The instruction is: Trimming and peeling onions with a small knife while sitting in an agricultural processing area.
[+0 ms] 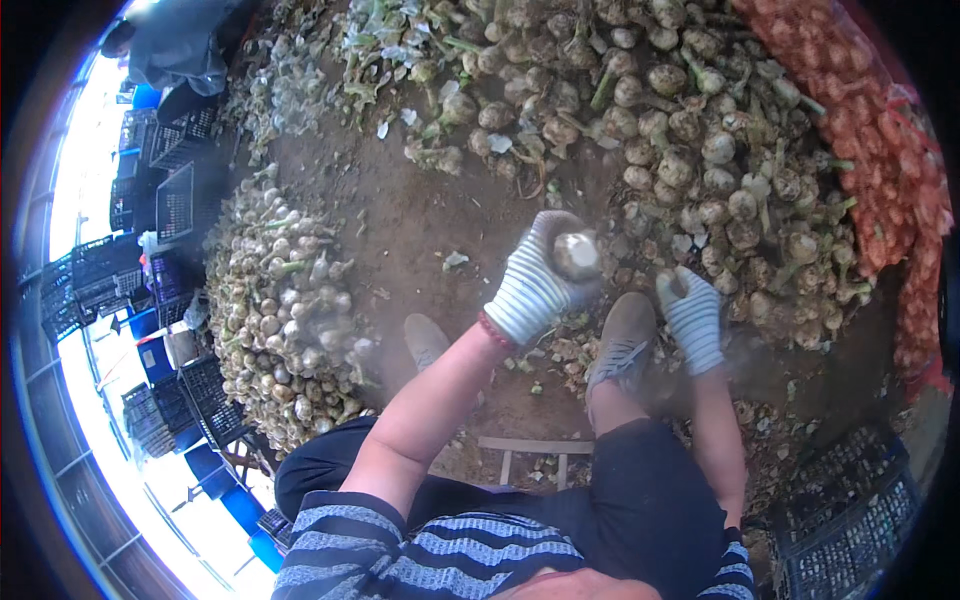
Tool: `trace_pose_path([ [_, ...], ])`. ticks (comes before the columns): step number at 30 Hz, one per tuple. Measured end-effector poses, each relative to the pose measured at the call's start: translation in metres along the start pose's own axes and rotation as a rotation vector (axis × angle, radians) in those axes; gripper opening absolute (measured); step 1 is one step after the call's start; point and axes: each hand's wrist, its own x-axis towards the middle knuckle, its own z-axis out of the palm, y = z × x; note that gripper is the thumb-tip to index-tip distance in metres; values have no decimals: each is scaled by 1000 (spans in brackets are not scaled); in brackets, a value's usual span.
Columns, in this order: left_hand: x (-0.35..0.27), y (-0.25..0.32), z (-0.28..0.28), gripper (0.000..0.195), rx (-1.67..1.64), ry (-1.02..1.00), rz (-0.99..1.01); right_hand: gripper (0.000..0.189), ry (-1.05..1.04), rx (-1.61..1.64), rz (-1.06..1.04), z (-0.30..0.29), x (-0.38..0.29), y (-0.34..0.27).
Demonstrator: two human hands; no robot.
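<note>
My left hand (536, 277), in a striped knit work glove, is closed around a garlic bulb (577, 255) with a pale, flat face showing. My right hand (691, 319), gloved alike, is lower and to the right, beside the near edge of a large heap of dirty garlic bulbs with stems (679, 169). Its fingers are bent, and whether anything sits between them cannot be made out. A second heap of cleaner, paler garlic bulbs (281, 322) lies to my left on the dirt floor (420, 225).
Red mesh sacks (870, 142) full of bulbs border the right side. Black plastic crates stand at lower right (847, 510) and along the left (176, 202). A wooden stool (536, 445) is between my legs. Another person (176, 45) is at upper left. Loose peelings (285, 82) litter the ground.
</note>
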Motion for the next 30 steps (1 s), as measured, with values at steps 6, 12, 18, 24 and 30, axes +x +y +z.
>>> trace_pose_path([
  [6,12,-19,25,32,-1138,546,-422,32,14,115,210,10,-8,13],
  [12,-8,18,18,14,-1426,395,-452,17,-111,181,-101,8,0,-90],
  [18,-40,55,-183,29,-1637,431,489,23,-73,59,141,9,-18,14],
  [24,79,-70,-97,32,-555,485,-225,26,-125,128,241,3,-40,14],
  [30,229,-99,-118,51,947,168,35,24,-36,179,260,-31,-57,2],
])
